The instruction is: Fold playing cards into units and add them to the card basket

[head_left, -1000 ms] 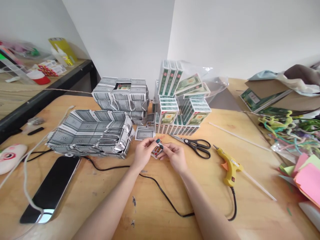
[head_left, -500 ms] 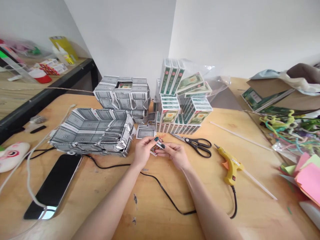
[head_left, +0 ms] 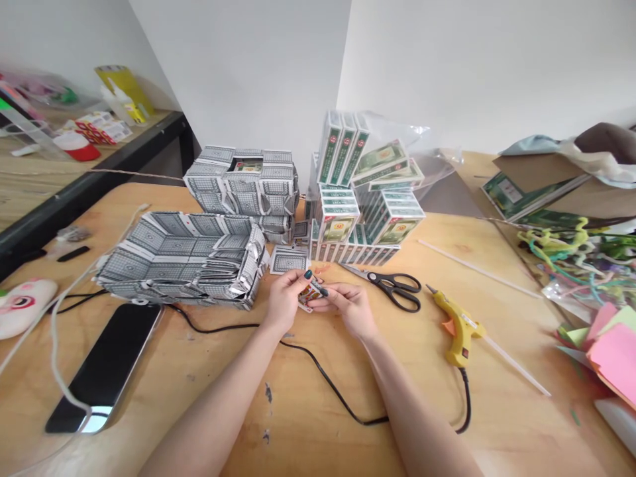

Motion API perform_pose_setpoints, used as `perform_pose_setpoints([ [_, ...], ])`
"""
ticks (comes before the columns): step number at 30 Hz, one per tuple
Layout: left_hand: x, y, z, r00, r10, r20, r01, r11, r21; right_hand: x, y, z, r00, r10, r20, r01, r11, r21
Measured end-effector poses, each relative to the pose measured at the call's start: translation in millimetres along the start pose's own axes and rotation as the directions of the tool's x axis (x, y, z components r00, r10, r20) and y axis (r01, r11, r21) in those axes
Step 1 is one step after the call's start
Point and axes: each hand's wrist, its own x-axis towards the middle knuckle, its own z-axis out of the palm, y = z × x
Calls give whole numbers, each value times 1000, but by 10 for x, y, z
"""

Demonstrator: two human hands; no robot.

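Note:
Between both hands is a small playing card, its coloured face partly showing. My left hand pinches its left side with thumb and fingers. On the other side my right hand grips the card's right edge; some fingertips are hidden behind it. Just beyond the hands lies a pile of grey-backed cards. An open box built of folded cards stands to the left, with a bundle of folded cards inside its right end. Behind it sits a second folded-card structure.
Boxed card decks are stacked behind the hands. Black scissors and a yellow glue gun lie to the right. A phone lies left, and a black cable crosses the table under my forearms.
The card between my hands has tilted, so more of its coloured face shows. Both hands have stayed in nearly the same place. The camera view has shifted slightly.

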Motion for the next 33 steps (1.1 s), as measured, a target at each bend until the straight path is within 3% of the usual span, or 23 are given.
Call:
perform_pose_setpoints([
  [4, -31, 56, 12, 998, 56, -8, -55, 988, 147, 1, 19, -23, 999, 17, 31, -18, 1000, 24],
  [7, -73, 97, 11, 974, 225, -19, -199, 895, 400, 3, 27, -39, 1000, 16, 21, -16, 1000, -13],
  [10, -106, 98, 8, 946, 323, 26, -284, 787, 548, 6, 26, -45, 999, -19, -27, 16, 993, -114],
  [18, -136, 67, 43, 878, 441, 185, -439, 590, 677, 17, 4, -7, 991, -87, -103, 70, 984, -164],
  [26, -165, 50, 60, 858, 505, 98, -435, 611, 662, -5, 14, 73, 986, -105, -128, 76, 974, -212],
  [33, -150, 38, 65, 894, 448, -3, -334, 671, 662, -1, 21, 69, 989, -89, -115, 62, 973, -223],
])
